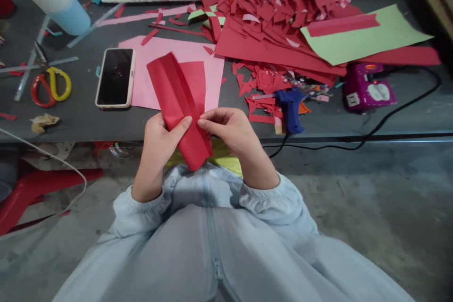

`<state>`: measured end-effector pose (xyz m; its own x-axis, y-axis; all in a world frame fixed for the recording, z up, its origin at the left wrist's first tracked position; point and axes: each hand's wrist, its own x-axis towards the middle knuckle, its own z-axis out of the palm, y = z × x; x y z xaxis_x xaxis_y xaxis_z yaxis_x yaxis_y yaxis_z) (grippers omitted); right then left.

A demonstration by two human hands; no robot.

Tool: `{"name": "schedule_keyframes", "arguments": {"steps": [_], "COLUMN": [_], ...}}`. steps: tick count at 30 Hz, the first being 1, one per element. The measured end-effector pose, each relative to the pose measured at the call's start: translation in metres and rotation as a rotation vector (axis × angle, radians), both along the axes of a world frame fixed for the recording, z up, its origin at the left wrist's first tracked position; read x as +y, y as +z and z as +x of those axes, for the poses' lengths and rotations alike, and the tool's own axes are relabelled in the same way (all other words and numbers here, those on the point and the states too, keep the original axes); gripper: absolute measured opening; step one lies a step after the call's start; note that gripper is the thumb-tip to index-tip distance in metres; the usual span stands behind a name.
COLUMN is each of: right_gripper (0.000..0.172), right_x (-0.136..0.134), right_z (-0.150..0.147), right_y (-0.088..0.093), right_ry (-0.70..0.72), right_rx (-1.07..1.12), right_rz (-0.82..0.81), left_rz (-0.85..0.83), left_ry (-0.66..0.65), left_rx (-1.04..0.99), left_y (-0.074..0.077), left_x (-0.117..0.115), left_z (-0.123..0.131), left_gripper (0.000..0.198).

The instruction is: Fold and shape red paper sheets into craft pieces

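Observation:
A folded sheet of red paper [173, 89] is held in front of my body, over the table's near edge, with creases running along its length. My left hand [159, 134] grips its left side, thumb pressed on top. At its right edge my right hand [228, 127] pinches the paper between thumb and fingertips. Behind it, another flat red piece [196, 78] shows, lying over a pink sheet [141, 56] on the table. To the left of the pink sheet, partly over its edge, rests a phone [116, 78] with a dark screen.
Scissors [49, 87] with red and yellow handles lie left. A blue glue gun [290, 108] with a black cord is right, beside a purple box [368, 87]. Red paper scraps [269, 4] are heaped behind, near a green sheet [368, 37]. A red stool [31, 193] stands lower left.

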<state>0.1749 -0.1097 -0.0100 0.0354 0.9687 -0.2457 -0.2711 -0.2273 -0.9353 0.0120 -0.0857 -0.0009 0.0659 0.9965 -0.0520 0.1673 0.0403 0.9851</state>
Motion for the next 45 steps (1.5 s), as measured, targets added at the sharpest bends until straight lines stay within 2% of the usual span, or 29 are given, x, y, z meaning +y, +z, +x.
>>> {"name": "schedule_keyframes", "arguments": {"steps": [9,16,22,26,32,39,45], "right_gripper": [0.035,0.039,0.039,0.036,0.042,0.036,0.038], "right_x": [0.0009,0.0012,0.0006,0.0002,0.0006,0.0007,-0.0003], "right_z": [0.0003,-0.0028,-0.0044,-0.0053,-0.0059,0.0029,-0.0010], "right_y": [-0.0018,0.0002,0.0026,0.0037,0.0028,0.0037,0.0028], "right_ry": [-0.072,-0.102,-0.095,-0.095,-0.090,-0.003,-0.035], "right_rx": [-0.024,0.007,0.060,0.089,0.145,-0.008,-0.031], "right_rz": [0.042,0.028,-0.034,-0.046,-0.079,-0.009,0.000], "left_rz": [-0.041,-0.053,-0.101,-0.122,-0.128,-0.142,-0.100], "left_ry": [-0.077,-0.048,-0.056,-0.041,-0.023,-0.044,-0.016], "left_rx": [0.045,-0.043,-0.171,-0.180,-0.178,-0.188,-0.176], "left_y": [0.0055,0.0001,0.0040,0.0056,0.0042,0.0030,0.0018], "left_x": [0.0003,-0.0025,-0.0055,-0.0063,-0.0049,-0.0026,-0.0030], "left_z": [0.0028,0.0047,0.0067,0.0082,0.0083,0.0038,0.0061], "left_gripper": [0.027,0.028,0.027,0.030,0.033,0.031,0.027]}}
